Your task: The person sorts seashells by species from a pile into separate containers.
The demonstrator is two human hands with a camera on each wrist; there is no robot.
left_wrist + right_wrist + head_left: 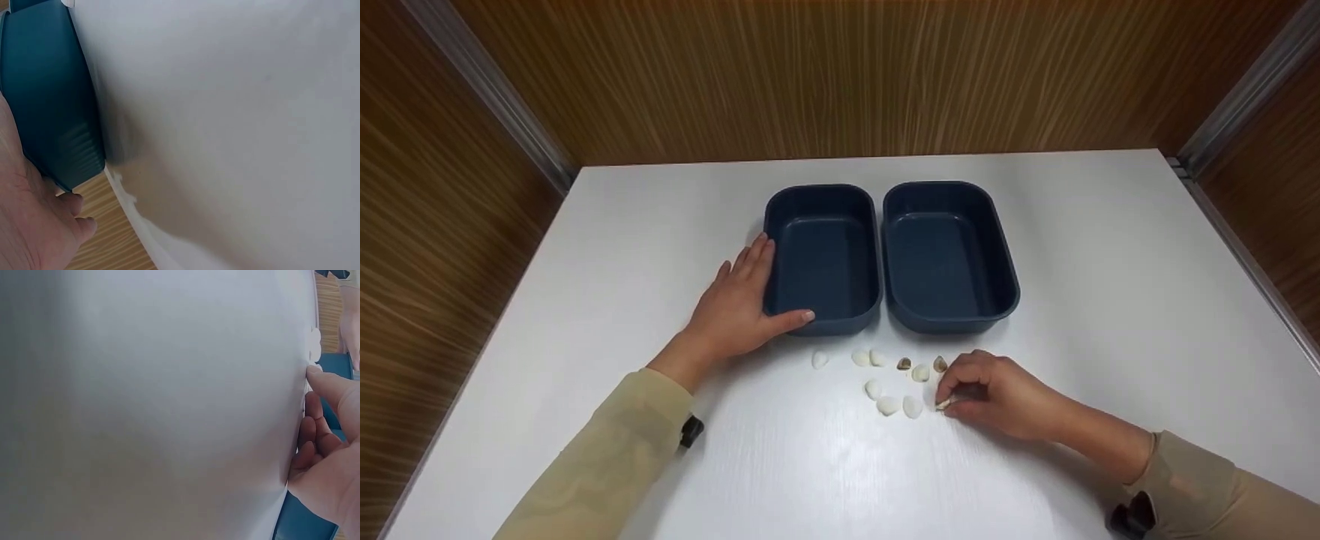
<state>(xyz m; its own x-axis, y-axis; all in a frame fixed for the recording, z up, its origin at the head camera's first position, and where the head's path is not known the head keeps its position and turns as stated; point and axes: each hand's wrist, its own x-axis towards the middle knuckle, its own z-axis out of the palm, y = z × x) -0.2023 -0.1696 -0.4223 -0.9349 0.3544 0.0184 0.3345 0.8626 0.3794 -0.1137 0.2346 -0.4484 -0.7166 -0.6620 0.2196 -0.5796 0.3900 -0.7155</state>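
My left hand (735, 304) rests along the near left corner of the left dark blue bin (825, 327), fingers straight on its side and thumb over the front rim. In the left wrist view the hand (39, 225) lies against the bin's outer wall (53, 90). Low over the table, my right hand (1005, 394) pinches a small pale seashell (943, 405) between thumb and fingers. To its left lie several white seashells, among them one shell (912, 406) close to the fingertips. Two brown shells (904, 364) lie in the row nearer the bins.
A second dark blue bin (952, 325) stands right beside the first; no contents show in either. The white table (660, 217) ends at a wood-grain panel (840, 82) at the back, with similar panels left and right.
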